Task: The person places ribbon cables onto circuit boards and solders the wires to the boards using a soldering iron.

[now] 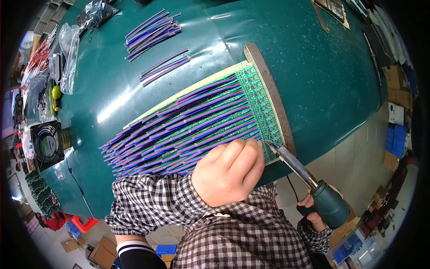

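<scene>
My left hand (229, 172) is closed in a pinch at the ends of the coloured wire strips (201, 121), its fingertips on a wire strip that the hand mostly hides. These strips, in blue, red, black and pink, lie in overlapping rows across a green circuit board panel (256, 92). My right hand (316, 221) is wrapped round the dark green handle of a soldering iron (330, 204). The iron's bent tip reaches the panel's near right part, just right of my left fingertips. Under the panel lies a pale board with a brown wooden bar (271, 89) along its right edge.
Two loose bundles of wire strips (153, 35) lie on the green table mat (322, 85) beyond the panel. At the left stand a black fan (47, 145) and clear plastic bags (69, 58). A dark-stained tray (333, 11) sits at the far right. Cartons (398, 87) stand beyond the table's right edge.
</scene>
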